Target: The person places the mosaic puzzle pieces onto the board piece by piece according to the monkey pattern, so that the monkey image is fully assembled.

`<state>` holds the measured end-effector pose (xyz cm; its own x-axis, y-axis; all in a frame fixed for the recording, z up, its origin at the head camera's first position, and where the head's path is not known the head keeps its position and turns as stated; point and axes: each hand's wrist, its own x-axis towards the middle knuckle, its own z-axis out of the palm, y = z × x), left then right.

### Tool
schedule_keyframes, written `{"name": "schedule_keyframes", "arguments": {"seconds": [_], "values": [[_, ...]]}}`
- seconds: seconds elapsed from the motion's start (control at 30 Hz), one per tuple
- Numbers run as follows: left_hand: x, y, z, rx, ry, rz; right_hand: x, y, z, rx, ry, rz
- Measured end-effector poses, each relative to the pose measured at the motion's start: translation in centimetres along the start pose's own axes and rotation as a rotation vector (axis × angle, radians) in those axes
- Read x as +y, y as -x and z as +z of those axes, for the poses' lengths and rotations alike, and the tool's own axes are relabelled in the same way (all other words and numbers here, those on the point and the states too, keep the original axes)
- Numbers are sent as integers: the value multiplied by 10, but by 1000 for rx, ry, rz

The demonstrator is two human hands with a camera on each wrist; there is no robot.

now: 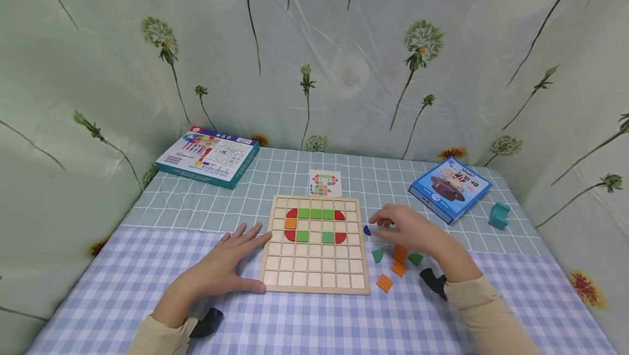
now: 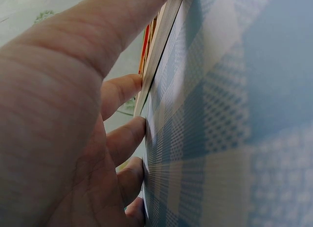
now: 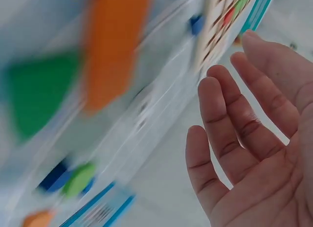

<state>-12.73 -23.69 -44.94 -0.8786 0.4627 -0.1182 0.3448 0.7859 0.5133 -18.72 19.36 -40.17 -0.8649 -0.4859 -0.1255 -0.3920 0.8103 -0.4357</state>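
Observation:
A wooden grid board [image 1: 314, 264] lies flat on the table, with red rounded pieces [image 1: 339, 215], several green squares [image 1: 315, 213] and one orange square [image 1: 290, 224] set in its upper cells. My left hand [image 1: 221, 262] is spread beside the board, thumb and index fingertip at its left edge; the left wrist view shows the fingertips [image 2: 133, 82] against the wooden side. To the board's right, my right hand [image 1: 405, 228] hovers with loosely bent fingers, close by a small blue piece [image 1: 367, 230]. Nothing sits between those fingers [image 3: 212, 97] in the right wrist view.
Loose orange squares [image 1: 385, 283] and green pieces [image 1: 377, 255] lie under and near my right forearm. Behind the board is a pattern card [image 1: 325, 192]. A flat box [image 1: 211, 155] stands back left, a blue box [image 1: 449, 188] back right, beside a teal object [image 1: 498, 216].

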Motion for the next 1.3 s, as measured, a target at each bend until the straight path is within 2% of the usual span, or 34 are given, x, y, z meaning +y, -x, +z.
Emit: {"name": "schedule_keyframes", "arguments": {"seconds": [0.27, 0.5, 0.83, 1.3], "values": [[0, 0, -1, 4, -8, -2, 56, 44, -10, 70, 3, 91], [-2, 1, 1, 4, -8, -7, 82, 61, -15, 58, -11, 226], [-1, 1, 0, 7, 9, 2, 96, 70, -16, 48, 21, 276], [-2, 0, 1, 10, 5, 11, 99, 74, -19, 36, -11, 345]]}}
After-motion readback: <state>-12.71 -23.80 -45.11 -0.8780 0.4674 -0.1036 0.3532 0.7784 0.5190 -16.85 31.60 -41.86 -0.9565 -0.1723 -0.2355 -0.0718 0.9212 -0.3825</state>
